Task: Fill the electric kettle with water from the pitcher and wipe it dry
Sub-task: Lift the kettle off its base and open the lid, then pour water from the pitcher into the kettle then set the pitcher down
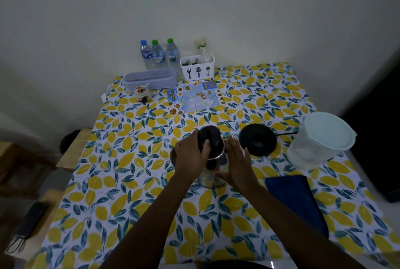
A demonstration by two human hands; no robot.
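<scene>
Lemon-print surface (129,182) against wall, near half bare | kettle (213,173) at centre, off its base (257,139) | pitcher (320,141) by right edge, cloth (296,199) nearer | left hand (191,156) fingers gripping the kettle lid | right hand (237,163) fingers spread, flat on kettle side

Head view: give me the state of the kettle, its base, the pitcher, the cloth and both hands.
kettle: off its base, upright, lid on
base: bare
pitcher: lid on, untouched
cloth: flat on table
left hand: gripping the lid
right hand: open against kettle side
</scene>
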